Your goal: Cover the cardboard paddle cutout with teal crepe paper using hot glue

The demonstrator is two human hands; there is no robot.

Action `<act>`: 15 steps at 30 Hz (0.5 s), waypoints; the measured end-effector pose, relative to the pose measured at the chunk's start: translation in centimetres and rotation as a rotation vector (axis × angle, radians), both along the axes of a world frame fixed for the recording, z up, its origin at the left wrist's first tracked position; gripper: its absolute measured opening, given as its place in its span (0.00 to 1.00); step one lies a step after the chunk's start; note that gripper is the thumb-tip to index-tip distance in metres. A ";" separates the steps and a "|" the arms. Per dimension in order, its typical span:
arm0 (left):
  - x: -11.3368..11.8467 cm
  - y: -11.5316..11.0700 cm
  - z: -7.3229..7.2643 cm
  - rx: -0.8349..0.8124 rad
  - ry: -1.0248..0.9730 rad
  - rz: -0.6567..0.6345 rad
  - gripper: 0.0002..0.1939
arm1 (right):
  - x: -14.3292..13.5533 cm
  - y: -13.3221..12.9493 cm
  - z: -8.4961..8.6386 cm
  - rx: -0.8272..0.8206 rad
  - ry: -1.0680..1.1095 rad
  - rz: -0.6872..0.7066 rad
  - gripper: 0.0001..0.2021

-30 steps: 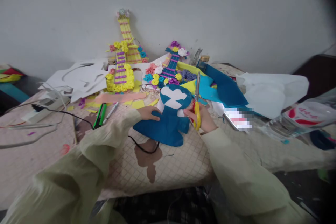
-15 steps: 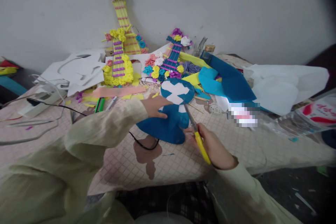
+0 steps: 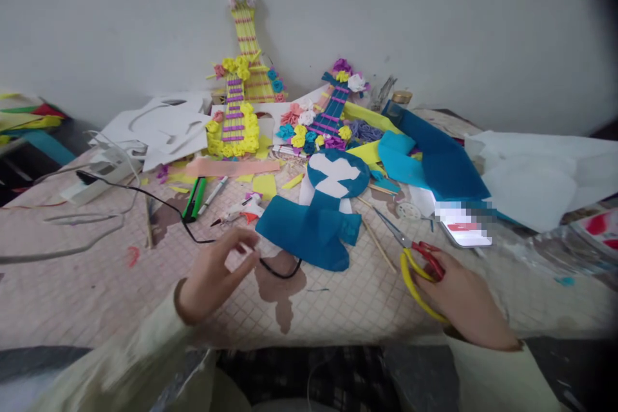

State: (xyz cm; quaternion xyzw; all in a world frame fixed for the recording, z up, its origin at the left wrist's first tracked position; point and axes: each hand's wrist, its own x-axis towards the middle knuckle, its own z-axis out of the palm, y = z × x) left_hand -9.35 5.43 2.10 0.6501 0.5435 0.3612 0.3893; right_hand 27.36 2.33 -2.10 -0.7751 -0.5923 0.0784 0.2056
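Note:
Scissors (image 3: 409, 244) with one red and one yellow handle are held in my right hand (image 3: 463, 299), to the right of the blue piece, blades pointing up and left. My left hand (image 3: 219, 273) is off the piece, over the tablecloth at its lower left, thumb and fingers curved apart with nothing visible between them. Between my hands lies the blue paper piece (image 3: 304, 228), its round upper part partly covered in white patches (image 3: 335, 174). A hot glue gun (image 3: 239, 212) with an orange-red part rests just left of the blue piece.
Flower-trimmed yellow (image 3: 235, 109) and blue (image 3: 333, 106) guitar shapes stand at the back. Blue sheets (image 3: 434, 148), white sheets (image 3: 541, 174), a phone (image 3: 466, 225) and a plastic bottle (image 3: 593, 232) are on the right. A green cutter (image 3: 194, 199) and power strip (image 3: 103, 180) lie left.
My left hand has let go of the blue piece and moved down and left. My right hand has carried the scissors right, away from the piece. The view has shifted slightly.

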 end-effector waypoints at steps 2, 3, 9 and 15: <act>1.0 -1.9 -0.7 -0.466 -0.357 -0.140 0.11 | 0.7 -0.6 -0.1 -0.061 -0.084 0.041 0.20; 1.7 -2.7 -1.0 -0.678 -0.569 -0.167 0.13 | 0.7 -0.9 0.2 -0.088 -0.116 0.057 0.20; 5.6 -2.8 -1.9 -0.889 -1.030 0.061 0.13 | -2.7 -1.0 2.8 0.103 -0.019 0.054 0.19; 7.0 -1.0 -1.1 -0.977 -1.050 0.190 0.07 | -7.2 0.5 1.8 0.004 0.156 0.350 0.15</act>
